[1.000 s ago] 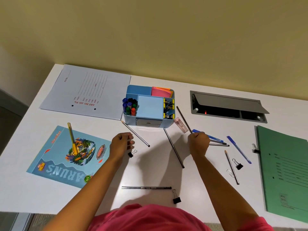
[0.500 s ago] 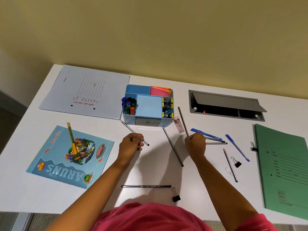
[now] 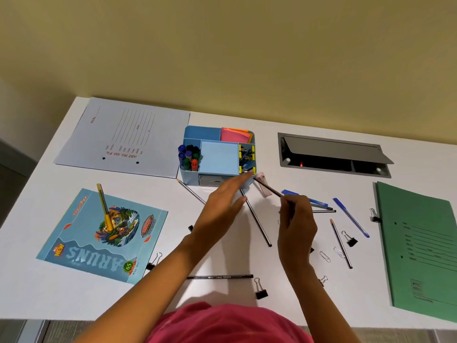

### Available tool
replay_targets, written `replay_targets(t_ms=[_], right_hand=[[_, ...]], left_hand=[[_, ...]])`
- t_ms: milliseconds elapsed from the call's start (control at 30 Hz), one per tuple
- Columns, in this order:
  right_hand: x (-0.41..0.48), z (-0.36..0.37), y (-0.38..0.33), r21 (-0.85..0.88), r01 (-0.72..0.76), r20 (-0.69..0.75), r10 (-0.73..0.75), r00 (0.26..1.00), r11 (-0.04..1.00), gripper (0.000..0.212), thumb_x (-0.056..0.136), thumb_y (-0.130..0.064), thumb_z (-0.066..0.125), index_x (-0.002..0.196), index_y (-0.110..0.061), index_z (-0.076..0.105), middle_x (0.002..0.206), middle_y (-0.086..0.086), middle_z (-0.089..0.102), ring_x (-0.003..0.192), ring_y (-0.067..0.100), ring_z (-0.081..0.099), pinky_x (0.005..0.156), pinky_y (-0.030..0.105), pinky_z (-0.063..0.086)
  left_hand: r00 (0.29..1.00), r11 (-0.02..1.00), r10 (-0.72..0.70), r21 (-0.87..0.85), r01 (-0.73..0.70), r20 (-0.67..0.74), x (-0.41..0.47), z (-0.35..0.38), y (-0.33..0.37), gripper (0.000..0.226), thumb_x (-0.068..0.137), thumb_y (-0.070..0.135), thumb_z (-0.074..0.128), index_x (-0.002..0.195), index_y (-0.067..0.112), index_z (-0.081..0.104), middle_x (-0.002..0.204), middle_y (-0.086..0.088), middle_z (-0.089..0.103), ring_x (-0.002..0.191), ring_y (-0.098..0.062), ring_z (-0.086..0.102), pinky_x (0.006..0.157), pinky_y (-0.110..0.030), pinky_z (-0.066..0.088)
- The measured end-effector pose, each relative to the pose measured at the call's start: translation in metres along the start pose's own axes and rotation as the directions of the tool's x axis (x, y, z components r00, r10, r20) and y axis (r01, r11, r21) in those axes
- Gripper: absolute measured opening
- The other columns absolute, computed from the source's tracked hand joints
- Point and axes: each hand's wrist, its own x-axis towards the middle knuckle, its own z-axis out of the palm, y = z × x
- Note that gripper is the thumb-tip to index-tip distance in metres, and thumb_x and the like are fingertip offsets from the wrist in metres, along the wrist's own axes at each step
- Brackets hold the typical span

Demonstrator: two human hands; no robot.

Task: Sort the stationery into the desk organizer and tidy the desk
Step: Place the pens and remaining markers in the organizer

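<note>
A thin dark pencil (image 3: 268, 188) is pinched in the closed right grip (image 3: 295, 220) above the white bench (image 3: 284, 268); the left grip (image 3: 222, 209) is spread open, empty, beside the blue plastic desk organizer (image 3: 217, 157).

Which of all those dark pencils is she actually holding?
The pencil pinched in her right hand, angled up toward the blue organizer. The others lie flat on the desk.
</note>
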Motion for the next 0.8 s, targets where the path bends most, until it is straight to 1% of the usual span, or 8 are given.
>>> replay_targets(t_ms=[67, 167, 333, 433, 533, 600, 700, 800], right_hand=[[-0.001, -0.002, -0.012, 0.014, 0.097, -0.012, -0.097, 0.995, 0.995, 0.015, 0.095, -0.016, 0.050, 0.098, -0.002, 0.054, 0.084, 0.010, 0.057, 0.075, 0.011, 0.050, 0.071, 0.017, 0.044], [0.007, -0.002, -0.037, 0.078, 0.177, -0.037, -0.174, 0.984, 0.981, 0.013, 0.091, -0.013, 0.057, 0.102, -0.010, 0.051, 0.083, 0.008, 0.059, 0.077, 0.001, 0.046, 0.072, 0.008, 0.041], [0.039, 0.006, -0.069, 0.179, 0.260, -0.092, -0.247, 0.965, 0.949, 0.010, 0.089, -0.008, 0.057, 0.098, -0.005, 0.059, 0.087, 0.011, 0.066, 0.085, 0.002, 0.052, 0.082, 0.003, 0.037], [0.067, 0.016, -0.089, 0.225, 0.211, -0.151, -0.180, 0.972, 0.951, 0.011, 0.090, -0.003, 0.057, 0.093, 0.002, 0.067, 0.090, 0.009, 0.070, 0.084, 0.011, 0.060, 0.080, 0.004, 0.040], [0.095, 0.032, -0.104, 0.309, 0.221, -0.147, -0.183, 0.972, 0.925, 0.010, 0.091, 0.000, 0.057, 0.092, 0.001, 0.067, 0.086, 0.007, 0.068, 0.076, 0.013, 0.061, 0.072, 0.013, 0.046], [0.111, 0.050, -0.107, 0.329, 0.233, -0.096, -0.213, 0.972, 0.915, 0.012, 0.093, -0.005, 0.056, 0.092, 0.001, 0.066, 0.085, 0.007, 0.066, 0.069, 0.015, 0.060, 0.067, 0.014, 0.046], [0.123, 0.082, -0.106, 0.262, 0.226, 0.051, -0.247, 0.968, 0.938, 0.012, 0.093, -0.012, 0.056, 0.092, -0.004, 0.065, 0.083, 0.003, 0.064, 0.063, 0.007, 0.051, 0.062, 0.003, 0.036], [0.125, 0.109, -0.099, 0.233, 0.238, 0.217, -0.289, 0.932, 0.943, 0.010, 0.094, -0.012, 0.056, 0.092, -0.006, 0.063, 0.084, 0.004, 0.064, 0.067, 0.006, 0.049, 0.061, 0.008, 0.035]], left_hand=[[0.990, 0.980, 0.126, 0.144, -0.135, 0.071, 0.013, 0.002, 0.013, 0.049, 0.100, 0.030, 0.042, 0.138, 0.052, 0.021, 0.152, 0.022, 0.023, 0.138, 0.002, 0.024, 0.109, -0.020, 0.018], [0.963, 0.931, 0.267, 0.250, -0.266, 0.028, 0.024, 0.004, 0.021, 0.038, 0.098, 0.025, 0.044, 0.135, 0.030, 0.049, 0.150, 0.001, 0.037, 0.136, -0.018, 0.036, 0.110, -0.033, 0.026], [0.974, 0.988, 0.156, 0.029, -0.154, -0.165, 0.021, -0.010, 0.044, 0.032, 0.097, 0.026, 0.039, 0.121, 0.021, 0.060, 0.123, 0.002, 0.062, 0.112, -0.002, 0.050, 0.098, -0.024, 0.042], [0.946, 0.998, 0.068, 0.018, -0.066, -0.318, 0.023, -0.025, 0.040, 0.039, 0.097, 0.030, 0.048, 0.136, 0.033, 0.043, 0.139, 0.006, 0.048, 0.126, -0.004, 0.041, 0.106, -0.033, 0.040], [0.835, 1.000, -0.019, -0.024, 0.007, -0.550, 0.025, -0.047, 0.018, 0.049, 0.096, 0.024, 0.051, 0.141, 0.034, 0.033, 0.147, 0.010, 0.036, 0.135, -0.008, 0.034, 0.107, -0.041, 0.041], [0.750, 0.996, -0.092, -0.069, 0.062, -0.655, 0.024, -0.062, 0.003, 0.047, 0.096, 0.016, 0.050, 0.141, 0.023, 0.036, 0.147, 0.005, 0.037, 0.132, -0.001, 0.033, 0.110, -0.026, 0.037], [0.734, 0.966, -0.257, -0.142, 0.217, -0.629, 0.024, -0.078, -0.017, 0.049, 0.095, 0.013, 0.053, 0.141, 0.017, 0.038, 0.148, -0.001, 0.037, 0.134, -0.008, 0.031, 0.099, 0.001, 0.021], [0.802, 0.965, -0.260, -0.111, 0.238, -0.538, 0.024, -0.085, -0.035, 0.051, 0.094, 0.017, 0.056, 0.142, 0.023, 0.037, 0.148, 0.000, 0.039, 0.136, -0.016, 0.036, 0.104, -0.019, 0.028]])
